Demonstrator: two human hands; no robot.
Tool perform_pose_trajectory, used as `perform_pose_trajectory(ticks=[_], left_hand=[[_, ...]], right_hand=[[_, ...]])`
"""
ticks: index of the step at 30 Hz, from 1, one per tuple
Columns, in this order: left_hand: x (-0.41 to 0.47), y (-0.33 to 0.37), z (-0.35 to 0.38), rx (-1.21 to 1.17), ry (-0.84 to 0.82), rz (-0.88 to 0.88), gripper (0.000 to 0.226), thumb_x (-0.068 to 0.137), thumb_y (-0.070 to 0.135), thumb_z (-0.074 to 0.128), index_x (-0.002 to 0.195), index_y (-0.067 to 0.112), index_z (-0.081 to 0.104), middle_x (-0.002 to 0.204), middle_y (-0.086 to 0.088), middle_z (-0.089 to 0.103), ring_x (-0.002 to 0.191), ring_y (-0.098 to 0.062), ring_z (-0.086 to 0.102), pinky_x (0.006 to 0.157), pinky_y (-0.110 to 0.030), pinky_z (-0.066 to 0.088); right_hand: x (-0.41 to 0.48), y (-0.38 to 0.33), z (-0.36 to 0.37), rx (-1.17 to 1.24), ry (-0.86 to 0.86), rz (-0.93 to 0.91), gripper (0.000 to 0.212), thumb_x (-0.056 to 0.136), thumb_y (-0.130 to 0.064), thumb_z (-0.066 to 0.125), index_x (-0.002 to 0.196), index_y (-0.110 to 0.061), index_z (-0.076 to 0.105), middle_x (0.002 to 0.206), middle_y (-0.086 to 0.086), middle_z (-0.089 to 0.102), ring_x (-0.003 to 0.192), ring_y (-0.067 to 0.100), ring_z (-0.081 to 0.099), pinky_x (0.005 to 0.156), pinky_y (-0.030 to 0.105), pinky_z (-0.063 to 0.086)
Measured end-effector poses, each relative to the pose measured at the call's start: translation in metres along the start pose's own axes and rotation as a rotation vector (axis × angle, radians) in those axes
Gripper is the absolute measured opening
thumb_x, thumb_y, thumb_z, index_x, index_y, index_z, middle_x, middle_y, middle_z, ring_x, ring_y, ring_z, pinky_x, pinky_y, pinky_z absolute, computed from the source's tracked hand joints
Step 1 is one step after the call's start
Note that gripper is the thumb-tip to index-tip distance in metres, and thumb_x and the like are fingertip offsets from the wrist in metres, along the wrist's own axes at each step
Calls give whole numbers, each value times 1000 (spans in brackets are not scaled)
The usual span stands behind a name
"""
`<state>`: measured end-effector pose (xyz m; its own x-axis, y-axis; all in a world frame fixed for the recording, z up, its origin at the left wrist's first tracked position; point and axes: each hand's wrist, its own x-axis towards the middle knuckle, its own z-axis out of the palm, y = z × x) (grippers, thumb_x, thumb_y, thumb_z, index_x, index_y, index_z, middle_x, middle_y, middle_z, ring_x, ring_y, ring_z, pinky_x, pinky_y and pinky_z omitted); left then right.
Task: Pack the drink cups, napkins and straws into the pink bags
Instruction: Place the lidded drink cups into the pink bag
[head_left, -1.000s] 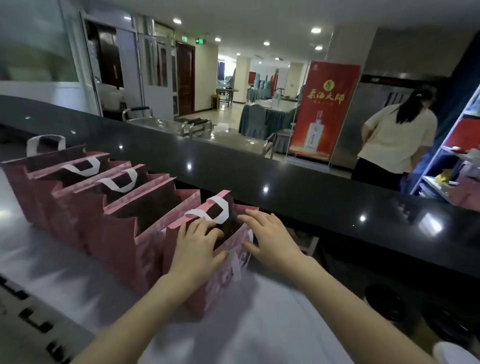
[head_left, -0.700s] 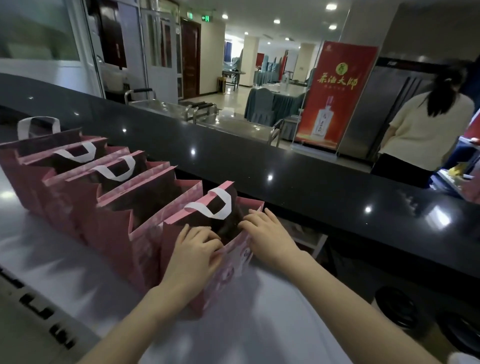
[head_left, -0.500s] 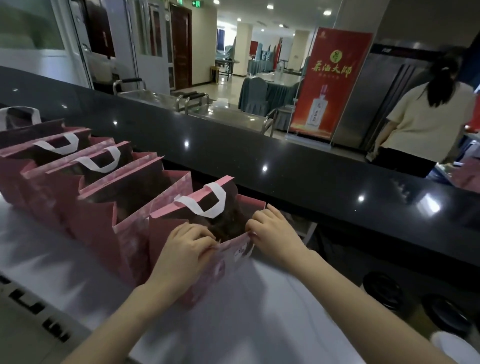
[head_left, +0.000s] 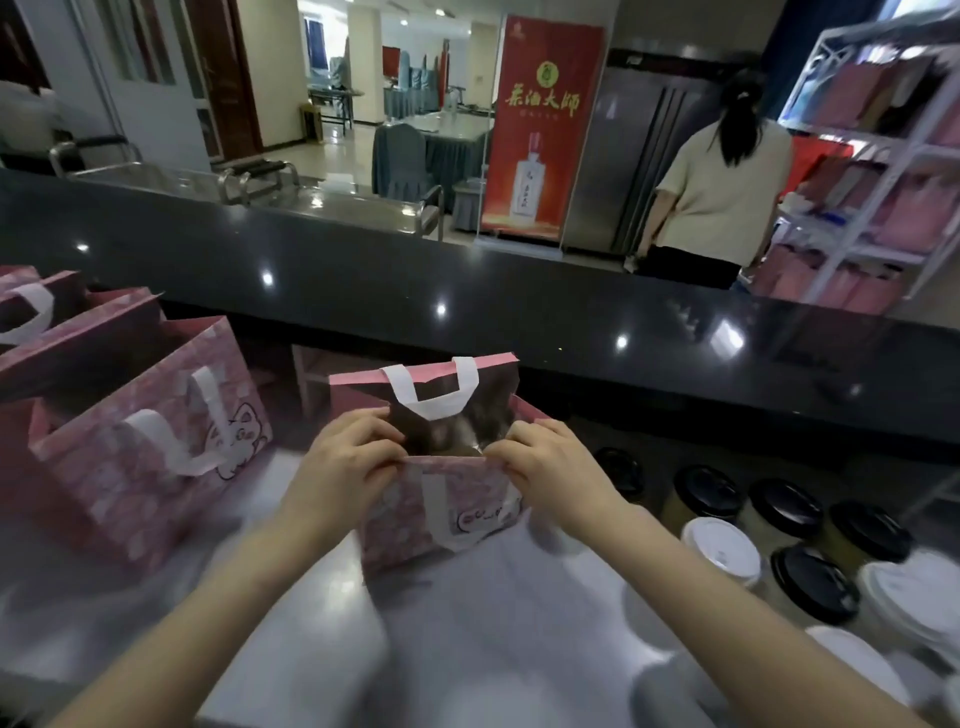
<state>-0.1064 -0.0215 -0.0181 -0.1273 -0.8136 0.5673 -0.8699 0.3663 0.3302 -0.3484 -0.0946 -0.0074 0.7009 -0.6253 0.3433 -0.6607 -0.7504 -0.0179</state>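
Observation:
A pink paper bag (head_left: 410, 525) with white handles stands open on the steel counter (head_left: 493, 639) in front of me. My left hand (head_left: 343, 467) pinches the left end of its near rim and my right hand (head_left: 550, 473) pinches the right end, holding the mouth apart. The inside of the bag is dark, and I cannot tell what it holds. More pink bags (head_left: 140, 441) stand in a row at the left. Lidded drink cups (head_left: 722, 551) with black and white lids cluster at the right. No napkins or straws show.
A raised black countertop (head_left: 519, 322) runs across behind the bags. Beyond it a person in a pale shirt (head_left: 722, 192) stands with their back to me by white shelves (head_left: 878, 171) of pink bags. A red banner (head_left: 540, 130) stands mid-room.
The bag in my hands has come away from the row and moved right, toward the cups. Both hands now pinch the near rim ends. My view has swung to the right.

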Motion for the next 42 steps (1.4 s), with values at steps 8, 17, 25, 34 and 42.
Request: perform_pose_trajectory(ticks=[8,17,25,34,42], left_hand=[[12,5,13,101,15,-76,13,69,3,83,77,12,77,92,-5,71,109,-33,61,98,-53,44],[38,8,8,40,143,-79,15,87,18,68,99,10,72,110,-7,63,113,-27,52,98,-44,42],[68,-11,9,10,-158,-109,47,73,18,83,118,18,66,125,-3,60,126,-24,44,107,-48,38],[55,-19,19,85,-369,-52,88,69,55,78,145,38,37,155,10,28,148,-16,3,119,-51,-9],[45,-8,20,231,-481,-45,103,70,68,68,148,47,4,161,15,-3,146,-11,-21,115,-47,-22]], right_hand=[[-21,13,-2,6,104,34,19,84,-10,70,102,-17,73,92,0,70,89,23,65,93,38,47],[-49,43,-15,121,140,208,33,91,-19,63,124,-15,63,123,-1,63,116,18,55,106,36,38],[-61,98,14,138,-106,551,44,92,-30,59,135,-21,52,135,-1,51,122,22,46,102,37,39],[-47,151,64,-1,-481,702,90,81,-61,62,153,-30,18,155,16,25,141,35,26,113,42,28],[-58,131,43,118,-312,659,85,69,-49,74,143,-36,35,137,2,38,125,27,38,92,40,47]])
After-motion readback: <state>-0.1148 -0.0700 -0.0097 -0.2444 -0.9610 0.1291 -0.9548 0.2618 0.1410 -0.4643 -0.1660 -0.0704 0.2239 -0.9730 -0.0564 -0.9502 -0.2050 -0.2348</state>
